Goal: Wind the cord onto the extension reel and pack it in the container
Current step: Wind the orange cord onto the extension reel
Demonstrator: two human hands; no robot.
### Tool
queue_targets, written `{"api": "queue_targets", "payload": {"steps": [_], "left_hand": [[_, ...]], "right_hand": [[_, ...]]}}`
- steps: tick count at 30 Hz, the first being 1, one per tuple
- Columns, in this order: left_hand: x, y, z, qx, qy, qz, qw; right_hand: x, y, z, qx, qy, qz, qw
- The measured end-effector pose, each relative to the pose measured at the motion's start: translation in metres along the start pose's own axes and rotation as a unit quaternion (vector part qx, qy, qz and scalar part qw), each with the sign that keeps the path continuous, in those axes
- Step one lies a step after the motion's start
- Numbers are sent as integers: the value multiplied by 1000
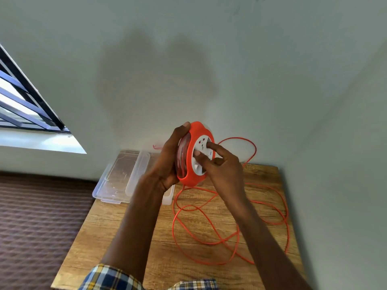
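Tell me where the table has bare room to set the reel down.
Bare wood lies along the near-left of the wooden table, between the clear container and the near edge. The right half is crowded with loose orange cord loops.

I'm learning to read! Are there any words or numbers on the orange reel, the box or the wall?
None can be read.
Reel: small red and blue marks on its white socket face, too blurred to read.
Wall: a faint red scribble just above the table, not legible.
Box: clear plastic, no label visible.
Cord: plain orange, no print visible.
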State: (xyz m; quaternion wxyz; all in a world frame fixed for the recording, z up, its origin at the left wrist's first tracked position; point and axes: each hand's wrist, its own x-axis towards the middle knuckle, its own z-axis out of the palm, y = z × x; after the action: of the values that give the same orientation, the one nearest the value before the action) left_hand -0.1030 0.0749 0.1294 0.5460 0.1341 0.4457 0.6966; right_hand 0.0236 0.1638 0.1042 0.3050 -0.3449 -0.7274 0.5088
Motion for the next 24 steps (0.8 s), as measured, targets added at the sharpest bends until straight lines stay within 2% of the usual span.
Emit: {"api": "queue_targets", "payload": {"steps": [2, 4, 7, 9, 12, 16, 19, 21, 22, 24], "left_hand": [[0, 3, -8, 2, -18, -27, 999], [0, 5, -16, 6, -30, -55, 998], [-2, 4, -21, 14, -57, -98, 993], [-2, 4, -24, 18, -75, -116, 990], [-1, 5, -27, 10, -83, -127, 988], [0, 1, -23, 35, -50, -109, 992], [-1, 0, -19, 38, -25, -83, 996], [-2, 0, -18, 32, -11, -56, 998], [-3, 0, -16, 27, -8, -42, 999], [-2, -2, -11, 22, 1, -26, 999]], "right_hand": [[4, 6, -12, -113, -4, -82, 990], [11, 15, -27, -203, -5, -191, 960], [17, 25, -39, -215, -85, -314, 921], [15, 26, -42, -213, -133, -344, 905], [13, 24, -42, -246, -150, -344, 894], [10, 23, -32, -295, -90, -351, 884], [9, 24, -27, -296, -59, -340, 891], [7, 23, -24, -275, -43, -300, 913], [4, 22, -20, -240, -30, -261, 935], [-3, 16, -8, -109, 11, -155, 982]]}}
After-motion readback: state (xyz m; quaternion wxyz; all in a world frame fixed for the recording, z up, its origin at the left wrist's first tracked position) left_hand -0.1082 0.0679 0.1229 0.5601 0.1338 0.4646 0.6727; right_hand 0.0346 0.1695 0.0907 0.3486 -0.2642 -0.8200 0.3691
